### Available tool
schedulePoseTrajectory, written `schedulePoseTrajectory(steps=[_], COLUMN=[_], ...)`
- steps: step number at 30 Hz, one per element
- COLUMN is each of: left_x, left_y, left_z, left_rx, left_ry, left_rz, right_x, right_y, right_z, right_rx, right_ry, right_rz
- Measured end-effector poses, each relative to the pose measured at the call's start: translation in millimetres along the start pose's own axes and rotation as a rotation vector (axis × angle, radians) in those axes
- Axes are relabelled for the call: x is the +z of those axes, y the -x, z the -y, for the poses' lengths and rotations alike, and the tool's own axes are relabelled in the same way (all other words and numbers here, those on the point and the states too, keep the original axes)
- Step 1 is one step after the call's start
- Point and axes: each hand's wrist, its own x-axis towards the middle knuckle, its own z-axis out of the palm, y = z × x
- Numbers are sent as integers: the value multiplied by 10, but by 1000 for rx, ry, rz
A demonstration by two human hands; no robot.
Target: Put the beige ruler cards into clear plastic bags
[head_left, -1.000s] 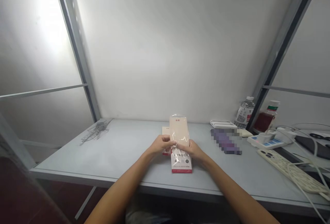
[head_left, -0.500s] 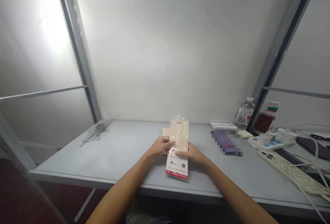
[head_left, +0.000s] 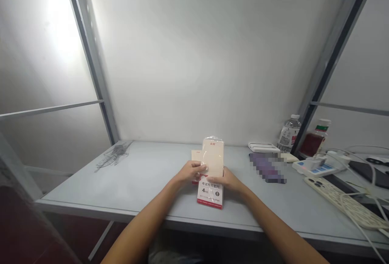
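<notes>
A ruler set packet in clear plastic, cream above with a white, red-edged label below, is held up over the desk. My left hand pinches its left edge, thumb across the front. My right hand grips the right edge, its thumb lying over the top of the label and its fingers behind. A second, similar cream packet shows partly behind the left hand; its lower part is mostly hidden, and I cannot tell whether that hand touches it.
On the right of the grey desk are a purple pouch-like item, partly blurred, a white box-shaped device, a water bottle, a jar, a power strip, a phone case and loose cables. Dark scribbles mark the left corner.
The held packet has shifted slightly up and right, its lower edge now higher. Both hands keep their grip on it, and the second packet has barely moved.
</notes>
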Motion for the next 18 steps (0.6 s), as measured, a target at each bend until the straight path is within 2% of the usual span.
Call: schedulePoseTrajectory(steps=[10, 18], left_x=[21, 77], left_y=[16, 11], left_z=[1, 26], left_rx=[-5, 110], left_ry=[-36, -248], left_rz=[30, -71], right_x=[-10, 16], right_y=[-4, -7], right_z=[-24, -17], right_rx=[15, -8], right_ry=[17, 29], right_rz=[1, -23])
